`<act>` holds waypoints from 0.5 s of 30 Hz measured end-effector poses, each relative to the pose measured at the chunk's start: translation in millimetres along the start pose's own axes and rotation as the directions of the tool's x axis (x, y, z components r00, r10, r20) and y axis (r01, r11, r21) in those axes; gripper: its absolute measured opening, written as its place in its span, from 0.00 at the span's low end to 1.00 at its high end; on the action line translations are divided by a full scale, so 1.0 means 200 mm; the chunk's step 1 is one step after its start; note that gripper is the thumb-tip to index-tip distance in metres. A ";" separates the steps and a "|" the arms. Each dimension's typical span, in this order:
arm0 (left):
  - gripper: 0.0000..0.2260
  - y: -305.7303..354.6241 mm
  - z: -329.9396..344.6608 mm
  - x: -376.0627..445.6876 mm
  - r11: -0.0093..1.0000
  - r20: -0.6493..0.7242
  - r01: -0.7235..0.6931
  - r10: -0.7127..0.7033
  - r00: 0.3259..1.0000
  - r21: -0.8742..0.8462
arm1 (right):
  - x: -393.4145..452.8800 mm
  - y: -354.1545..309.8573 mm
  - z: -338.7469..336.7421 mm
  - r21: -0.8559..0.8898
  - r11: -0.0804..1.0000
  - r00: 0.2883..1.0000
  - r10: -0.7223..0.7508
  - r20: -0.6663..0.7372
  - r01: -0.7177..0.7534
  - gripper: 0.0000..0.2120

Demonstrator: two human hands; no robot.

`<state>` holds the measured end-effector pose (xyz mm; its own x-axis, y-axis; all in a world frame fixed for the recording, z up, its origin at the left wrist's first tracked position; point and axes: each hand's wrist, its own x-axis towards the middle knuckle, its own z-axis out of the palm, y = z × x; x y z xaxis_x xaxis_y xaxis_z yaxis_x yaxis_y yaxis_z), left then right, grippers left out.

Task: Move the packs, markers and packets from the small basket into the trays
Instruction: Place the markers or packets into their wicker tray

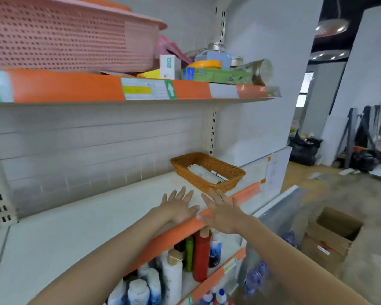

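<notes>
A small brown wicker basket stands on the white middle shelf, toward its right end. Inside lie pale packets and a white marker. My left hand hovers flat over the shelf with fingers spread, just short of the basket's near corner. Beside it, my right hand is also spread and empty, over the shelf's orange front strip. Neither hand touches the basket. No trays are in view.
The upper shelf holds a large pink perforated basket, boxes and jars. Below the middle shelf stand bottles. An open cardboard box sits on the floor at the right, with clutter further back.
</notes>
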<state>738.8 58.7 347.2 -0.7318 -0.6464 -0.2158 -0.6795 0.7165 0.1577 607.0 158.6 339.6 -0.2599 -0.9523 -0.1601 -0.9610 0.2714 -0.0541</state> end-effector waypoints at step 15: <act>0.28 0.33 -0.07 0.62 0.995 -0.122 0.094 -0.092 0.988 0.012 | 0.29 0.62 -0.10 0.066 0.992 0.988 -0.098 -0.117 0.106 0.32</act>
<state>603.1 21.3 345.1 -0.6673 -0.7366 -0.1100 -0.7446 0.6558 0.1248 471.2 134.3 343.4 -0.1739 -0.9840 -0.0377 -0.9747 0.1774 -0.1362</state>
